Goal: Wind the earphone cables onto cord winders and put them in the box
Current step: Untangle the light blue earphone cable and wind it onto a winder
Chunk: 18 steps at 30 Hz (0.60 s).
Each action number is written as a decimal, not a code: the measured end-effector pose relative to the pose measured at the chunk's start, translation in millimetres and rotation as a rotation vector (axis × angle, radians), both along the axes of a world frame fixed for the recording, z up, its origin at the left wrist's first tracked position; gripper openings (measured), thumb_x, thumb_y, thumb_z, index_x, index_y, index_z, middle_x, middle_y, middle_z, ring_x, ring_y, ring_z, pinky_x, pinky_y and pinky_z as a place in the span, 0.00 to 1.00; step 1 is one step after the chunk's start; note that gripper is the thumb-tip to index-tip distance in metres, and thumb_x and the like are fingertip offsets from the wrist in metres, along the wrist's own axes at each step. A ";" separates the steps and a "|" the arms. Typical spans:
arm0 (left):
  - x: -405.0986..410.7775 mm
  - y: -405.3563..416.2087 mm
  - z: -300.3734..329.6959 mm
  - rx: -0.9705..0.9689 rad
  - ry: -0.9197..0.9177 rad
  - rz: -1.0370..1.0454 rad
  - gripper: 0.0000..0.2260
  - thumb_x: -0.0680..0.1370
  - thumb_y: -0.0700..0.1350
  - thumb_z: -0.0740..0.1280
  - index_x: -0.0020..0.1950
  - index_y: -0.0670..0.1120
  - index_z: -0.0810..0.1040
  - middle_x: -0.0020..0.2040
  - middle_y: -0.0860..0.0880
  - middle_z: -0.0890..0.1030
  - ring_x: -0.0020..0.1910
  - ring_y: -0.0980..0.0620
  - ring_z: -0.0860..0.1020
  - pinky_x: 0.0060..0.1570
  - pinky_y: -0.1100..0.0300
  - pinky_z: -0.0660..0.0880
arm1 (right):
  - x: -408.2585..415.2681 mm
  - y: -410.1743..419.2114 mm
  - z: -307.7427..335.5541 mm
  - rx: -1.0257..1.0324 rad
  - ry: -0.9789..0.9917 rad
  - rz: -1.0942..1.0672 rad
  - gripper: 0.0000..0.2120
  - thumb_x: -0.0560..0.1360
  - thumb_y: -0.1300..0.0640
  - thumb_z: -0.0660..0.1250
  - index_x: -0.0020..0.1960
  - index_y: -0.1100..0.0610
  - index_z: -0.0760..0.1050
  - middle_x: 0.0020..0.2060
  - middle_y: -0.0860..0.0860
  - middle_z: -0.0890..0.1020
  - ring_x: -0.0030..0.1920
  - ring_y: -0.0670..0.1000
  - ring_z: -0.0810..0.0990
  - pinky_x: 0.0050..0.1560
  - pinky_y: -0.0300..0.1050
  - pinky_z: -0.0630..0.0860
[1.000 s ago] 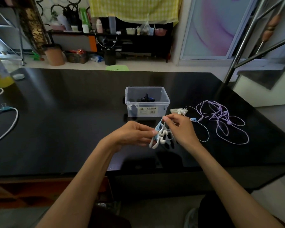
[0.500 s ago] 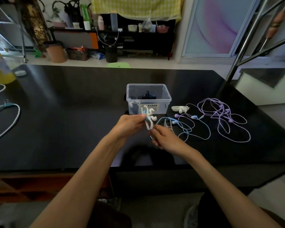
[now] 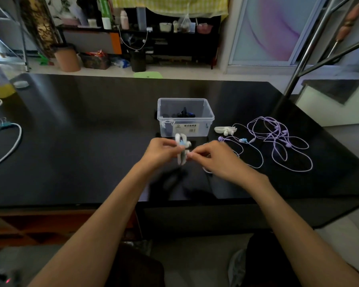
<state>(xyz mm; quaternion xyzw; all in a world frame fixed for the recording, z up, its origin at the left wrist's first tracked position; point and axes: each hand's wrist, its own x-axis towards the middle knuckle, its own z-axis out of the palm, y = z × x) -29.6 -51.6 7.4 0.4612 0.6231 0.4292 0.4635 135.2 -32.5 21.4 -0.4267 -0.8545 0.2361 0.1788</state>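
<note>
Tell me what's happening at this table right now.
A person is winding a pale earphone cable onto a white cord winder, held in the left hand while the right hand feeds the cable. The clear box behind already holds something dark. A spare winder and purple earphones wait to the right.

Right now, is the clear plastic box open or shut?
Open: the clear box has no lid on, and dark items lie inside.
</note>
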 end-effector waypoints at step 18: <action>-6.3 -14.6 23.2 -0.362 0.012 -0.774 0.14 0.75 0.43 0.67 0.60 0.46 0.79 0.52 0.47 0.83 0.50 0.54 0.81 0.54 0.62 0.77 | 53.8 10.7 25.1 -0.422 0.113 0.045 0.02 0.66 0.54 0.74 0.39 0.50 0.83 0.33 0.47 0.83 0.34 0.35 0.77 0.40 0.28 0.69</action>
